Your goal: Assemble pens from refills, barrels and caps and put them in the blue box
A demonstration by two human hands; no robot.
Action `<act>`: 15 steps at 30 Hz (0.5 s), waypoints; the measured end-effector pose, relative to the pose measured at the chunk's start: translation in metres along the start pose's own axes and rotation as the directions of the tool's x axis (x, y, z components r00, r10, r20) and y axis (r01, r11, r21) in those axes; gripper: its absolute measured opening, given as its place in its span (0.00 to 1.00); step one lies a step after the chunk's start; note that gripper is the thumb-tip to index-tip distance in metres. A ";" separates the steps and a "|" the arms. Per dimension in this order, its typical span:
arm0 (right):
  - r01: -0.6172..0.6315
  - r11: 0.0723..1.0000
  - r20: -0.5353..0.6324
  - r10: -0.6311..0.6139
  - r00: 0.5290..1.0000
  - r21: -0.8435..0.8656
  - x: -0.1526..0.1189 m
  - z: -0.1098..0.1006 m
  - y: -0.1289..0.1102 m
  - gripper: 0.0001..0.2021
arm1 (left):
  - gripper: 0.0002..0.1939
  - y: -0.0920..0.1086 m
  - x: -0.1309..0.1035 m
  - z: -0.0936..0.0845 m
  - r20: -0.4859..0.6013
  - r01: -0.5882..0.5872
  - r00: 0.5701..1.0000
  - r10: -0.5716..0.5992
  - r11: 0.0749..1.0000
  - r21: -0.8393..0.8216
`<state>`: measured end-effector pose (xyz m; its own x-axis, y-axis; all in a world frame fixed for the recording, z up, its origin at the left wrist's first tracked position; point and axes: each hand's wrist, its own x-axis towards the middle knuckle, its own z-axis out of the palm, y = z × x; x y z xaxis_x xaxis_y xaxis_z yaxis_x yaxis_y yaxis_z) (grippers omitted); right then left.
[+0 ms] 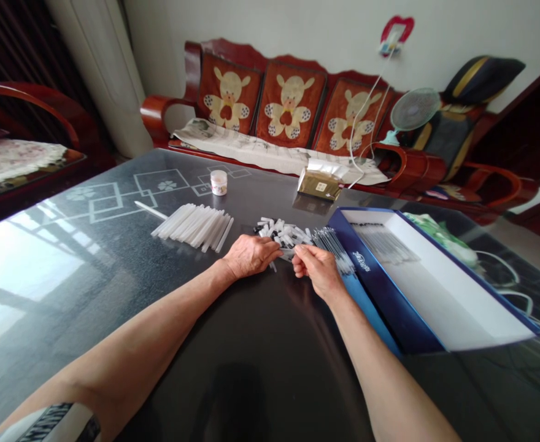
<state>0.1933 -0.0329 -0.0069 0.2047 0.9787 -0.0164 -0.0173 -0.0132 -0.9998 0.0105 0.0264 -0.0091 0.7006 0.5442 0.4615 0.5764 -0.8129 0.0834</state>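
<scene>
Both of my hands are close together over the dark table, with a narrow gap between their fingertips. My left hand (253, 256) is closed, and a small pale piece shows below its fingers. My right hand (316, 268) is pinched; what it holds is too small to make out. Just beyond them lies a pile of small white and black caps (285, 232). White tubes (195, 226) lie side by side left of my left hand. Thin dark-tipped sticks (333, 245) lie beside my right hand, against the blue box (435, 288), which holds more thin clear pieces (385, 243).
A small white jar (218, 183) and a tissue box (320, 183) stand farther back on the table (127, 245). Green plastic packaging (440, 236) and white cables lie right of the box. Behind is a wooden sofa (164, 113) with a small fan (415, 110).
</scene>
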 end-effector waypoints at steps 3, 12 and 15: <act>-0.029 0.999 -0.004 0.029 1.000 0.026 0.000 0.002 -0.001 0.17 | 0.22 -0.003 -0.001 0.001 -0.002 -0.006 1.000 0.006 1.000 0.006; 0.367 0.773 0.106 -0.367 0.924 -0.518 -0.006 -0.001 -0.007 0.08 | 0.20 -0.014 0.001 0.003 -0.096 -0.088 0.991 0.092 0.995 0.036; 0.497 0.575 0.232 -0.473 0.850 -0.650 -0.010 -0.001 -0.011 0.08 | 0.19 -0.016 0.001 0.006 -0.148 -0.117 0.982 0.121 0.993 0.032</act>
<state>0.1920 -0.0423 0.0043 -0.0450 0.8857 0.4621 0.7277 0.3460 -0.5923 0.0048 0.0409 -0.0152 0.6954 0.4053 0.5935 0.5033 -0.8641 0.0004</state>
